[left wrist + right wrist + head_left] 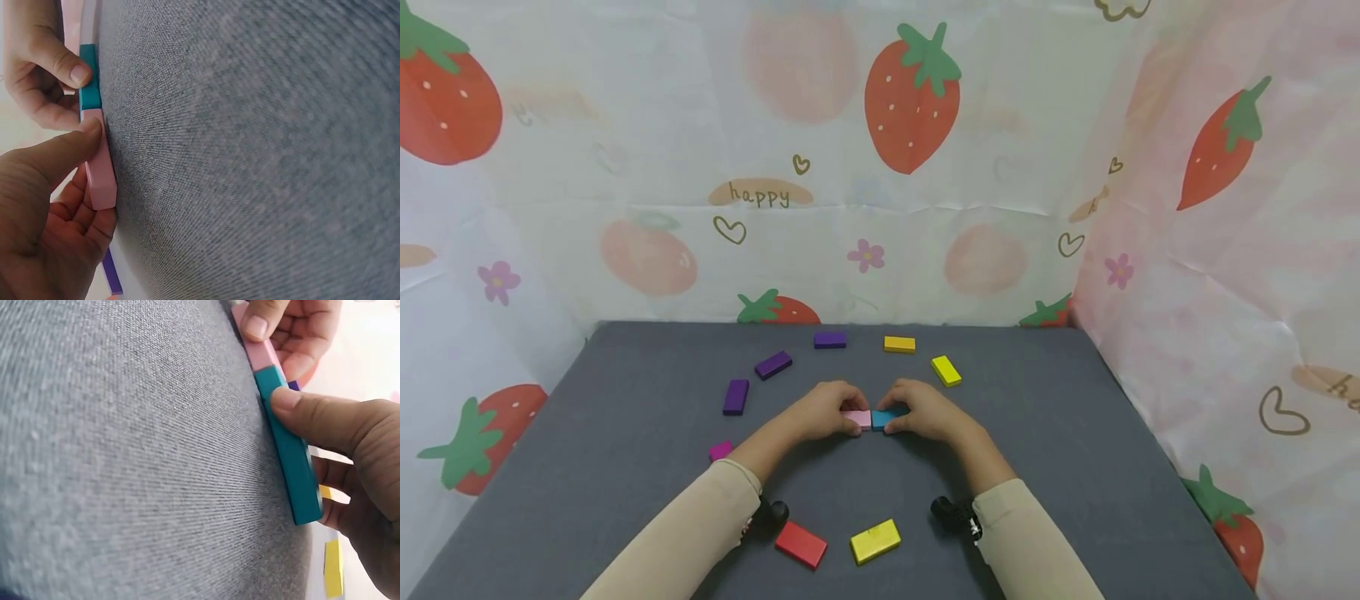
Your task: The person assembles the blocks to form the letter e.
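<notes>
On the grey desk (1037,467), the left hand (826,411) pinches the pink block (861,420), the right hand (931,412) the blue block (879,421); light, level pressure should align their ends.

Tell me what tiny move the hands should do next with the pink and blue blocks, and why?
I'd probably have the left hand and right hand gently let go. They each pinch one block, but the pink block and blue block already meet end to end and seem to rest on the gray table.
</notes>
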The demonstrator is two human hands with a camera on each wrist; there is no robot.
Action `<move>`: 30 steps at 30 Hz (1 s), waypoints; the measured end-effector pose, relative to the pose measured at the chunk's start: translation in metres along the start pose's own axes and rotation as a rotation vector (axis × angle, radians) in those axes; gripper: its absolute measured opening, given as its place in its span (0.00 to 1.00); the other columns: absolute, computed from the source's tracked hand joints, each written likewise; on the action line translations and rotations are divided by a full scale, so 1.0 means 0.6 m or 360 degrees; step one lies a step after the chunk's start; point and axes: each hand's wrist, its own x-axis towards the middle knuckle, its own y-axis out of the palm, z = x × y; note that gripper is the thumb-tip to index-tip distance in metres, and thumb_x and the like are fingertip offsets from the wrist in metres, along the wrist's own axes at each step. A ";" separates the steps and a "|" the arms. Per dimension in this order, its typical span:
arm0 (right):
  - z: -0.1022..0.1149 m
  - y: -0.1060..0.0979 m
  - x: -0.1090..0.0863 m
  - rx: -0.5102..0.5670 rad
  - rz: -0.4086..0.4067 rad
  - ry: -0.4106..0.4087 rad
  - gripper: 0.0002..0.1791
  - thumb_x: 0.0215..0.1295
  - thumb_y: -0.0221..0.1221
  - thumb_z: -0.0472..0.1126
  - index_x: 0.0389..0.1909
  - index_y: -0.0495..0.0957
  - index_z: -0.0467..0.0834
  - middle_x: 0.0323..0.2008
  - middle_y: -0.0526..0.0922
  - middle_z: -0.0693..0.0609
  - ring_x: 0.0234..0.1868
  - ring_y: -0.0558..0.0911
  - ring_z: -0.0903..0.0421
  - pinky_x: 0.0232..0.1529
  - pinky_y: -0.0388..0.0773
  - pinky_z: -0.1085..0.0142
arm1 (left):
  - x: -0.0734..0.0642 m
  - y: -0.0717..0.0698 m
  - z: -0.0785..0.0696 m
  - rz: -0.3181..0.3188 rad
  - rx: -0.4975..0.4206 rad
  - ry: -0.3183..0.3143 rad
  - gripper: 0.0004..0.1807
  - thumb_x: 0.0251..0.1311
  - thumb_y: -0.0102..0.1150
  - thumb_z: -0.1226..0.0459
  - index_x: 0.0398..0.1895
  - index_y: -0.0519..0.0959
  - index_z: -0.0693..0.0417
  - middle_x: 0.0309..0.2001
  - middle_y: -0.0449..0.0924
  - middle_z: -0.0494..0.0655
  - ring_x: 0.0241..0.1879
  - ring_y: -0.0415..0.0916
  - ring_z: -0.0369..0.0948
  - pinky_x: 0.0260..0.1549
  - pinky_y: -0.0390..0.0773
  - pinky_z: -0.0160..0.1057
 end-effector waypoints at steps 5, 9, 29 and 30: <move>0.002 0.002 0.000 0.0009 -0.0014 -0.0003 0.17 0.63 0.72 0.44 0.52 0.86 0.49 0.45 0.81 0.58 0.48 0.78 0.58 0.54 0.76 0.58 | 0.001 0.000 -0.002 0.0003 0.0013 -0.0005 0.15 0.56 0.76 0.65 0.47 0.85 0.52 0.41 0.82 0.42 0.41 0.76 0.37 0.47 0.78 0.43; 0.002 0.003 0.000 0.0011 -0.0020 0.0013 0.16 0.63 0.72 0.44 0.51 0.87 0.49 0.45 0.81 0.58 0.48 0.78 0.58 0.55 0.76 0.58 | 0.001 0.000 -0.004 0.0000 0.0028 -0.0005 0.15 0.56 0.76 0.64 0.47 0.85 0.52 0.41 0.82 0.42 0.40 0.76 0.37 0.46 0.78 0.42; 0.002 0.006 0.000 0.0136 -0.0022 0.0138 0.15 0.62 0.72 0.44 0.50 0.87 0.51 0.48 0.83 0.57 0.49 0.78 0.57 0.55 0.76 0.57 | 0.007 0.006 -0.007 -0.0017 0.0027 -0.0027 0.14 0.55 0.77 0.62 0.45 0.86 0.51 0.39 0.82 0.41 0.38 0.75 0.36 0.42 0.78 0.41; 0.002 0.005 0.000 0.0135 -0.0023 0.0136 0.15 0.61 0.73 0.44 0.49 0.87 0.51 0.48 0.83 0.57 0.49 0.78 0.56 0.55 0.76 0.57 | 0.008 0.007 -0.007 -0.0023 0.0031 -0.0023 0.14 0.55 0.77 0.62 0.44 0.86 0.51 0.39 0.81 0.41 0.38 0.75 0.36 0.42 0.78 0.41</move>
